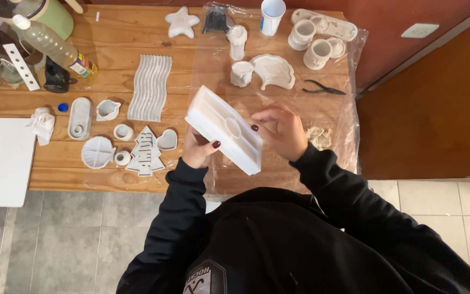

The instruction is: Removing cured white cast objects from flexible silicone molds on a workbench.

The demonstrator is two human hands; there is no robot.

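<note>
Gripping a white rectangular mould [224,129] from below, the left hand [198,148] has its fingers curled around the near-left edge, thumb tip resting on the upper face. The right hand [281,130] is closed loosely against the mould's right edge, fingertips pressed to the rim; whether it pinches the rim or only touches it cannot be told. The mould is held tilted above a wooden table [110,49], between both hands, with its long recess and a round centre feature facing up. A clear plastic sheet [295,103] lies on the table under the hands. Just right of the right hand sits a small heap of pale crumbs [318,136]. Beyond the right hand lie dark pliers [323,88], and beyond the mould a white shell-shaped cast [273,71] and a small white cup cast [241,73]. Farther out stand two round white holders [310,43], an oval tray [327,24] and a white paper cup [272,15]. Left of the left hand lie a white heart dish [166,140], a tree-shaped cast [145,152], a wavy ribbed tray [150,87] and a round disc [97,152]. Well to the far left are a plastic bottle [55,46] and a green pot [55,13]. A star cast [182,23] lies at the table's far edge.
</note>
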